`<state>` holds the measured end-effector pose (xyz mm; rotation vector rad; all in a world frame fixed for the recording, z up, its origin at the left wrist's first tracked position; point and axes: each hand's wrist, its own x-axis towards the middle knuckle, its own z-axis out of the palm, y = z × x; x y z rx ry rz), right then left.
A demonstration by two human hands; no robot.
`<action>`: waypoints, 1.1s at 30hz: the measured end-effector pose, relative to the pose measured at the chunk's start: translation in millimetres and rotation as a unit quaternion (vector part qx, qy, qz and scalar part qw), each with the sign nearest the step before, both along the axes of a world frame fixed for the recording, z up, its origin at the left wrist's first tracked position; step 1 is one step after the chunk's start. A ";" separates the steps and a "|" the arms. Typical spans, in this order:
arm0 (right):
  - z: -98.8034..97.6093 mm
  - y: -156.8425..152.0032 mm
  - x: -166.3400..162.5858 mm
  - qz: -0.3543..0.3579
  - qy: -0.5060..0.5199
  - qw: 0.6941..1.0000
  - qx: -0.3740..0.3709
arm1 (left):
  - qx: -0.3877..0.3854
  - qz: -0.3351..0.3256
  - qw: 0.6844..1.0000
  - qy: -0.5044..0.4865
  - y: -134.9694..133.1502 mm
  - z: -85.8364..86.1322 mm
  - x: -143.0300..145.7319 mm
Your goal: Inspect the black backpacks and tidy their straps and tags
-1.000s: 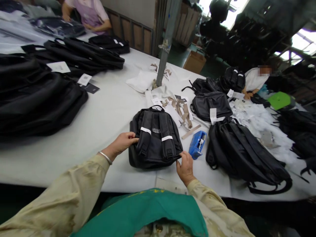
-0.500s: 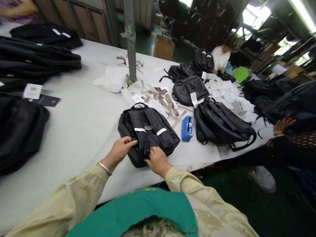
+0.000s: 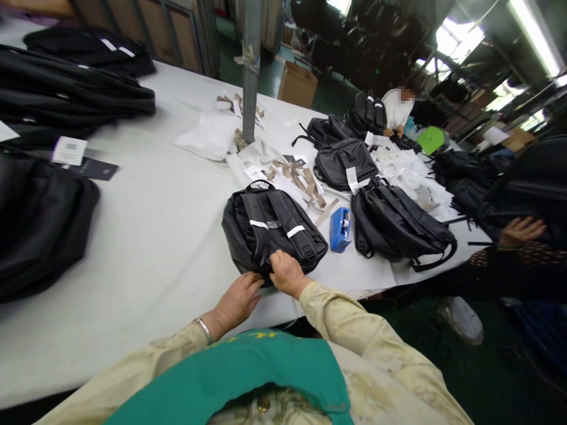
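A black backpack (image 3: 283, 215) lies on the white table in front of me, its shoulder straps facing up with a white band around each. My left hand (image 3: 239, 298), with a silver bracelet at the wrist, pinches the bag's near bottom edge. Close beside it, my right hand (image 3: 287, 273) is closed on the lower end of the near strap. The fingertips of both hands are partly hidden against the dark fabric. A blue tape dispenser (image 3: 340, 229) stands just right of the backpack.
More black backpacks lie at the left (image 3: 44, 224) and right (image 3: 398, 218). Brown and white paper strips (image 3: 296, 180) are heaped behind my bag. A metal post (image 3: 250, 77) rises from the table. Co-workers are at the far side and at the right, where a person's hand (image 3: 521, 231) touches a bag.
My left hand has moved from the bag's left side down to its near bottom edge. My right hand stays at the strap end. The person at the right has shifted a bag.
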<state>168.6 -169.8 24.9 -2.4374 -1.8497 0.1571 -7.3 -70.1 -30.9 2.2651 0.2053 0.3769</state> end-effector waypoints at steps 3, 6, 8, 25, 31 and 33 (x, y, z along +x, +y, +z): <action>-9.4 0.0 -2.7 0.031 -0.016 0.999 -0.016 | 0.067 -0.012 0.995 0.077 -4.6 -16.2 4.7; -19.2 -6.9 -0.8 0.068 -0.008 0.996 -0.054 | 0.101 -0.008 0.983 0.156 -2.6 -28.1 8.4; -20.8 -14.2 7.7 0.099 -0.001 0.992 -0.077 | 0.113 0.004 0.978 0.177 -2.8 -32.5 8.8; -32.8 -14.1 35.8 0.197 -0.080 0.977 -0.022 | 0.108 0.133 0.961 0.218 -25.7 -34.2 12.9; -37.4 -12.3 42.7 0.188 -0.082 0.979 0.012 | -0.336 0.349 0.868 0.108 -35.7 -7.3 24.1; -39.1 -13.2 43.1 0.192 -0.075 0.978 0.016 | -0.539 0.391 0.741 0.086 -39.7 5.2 34.1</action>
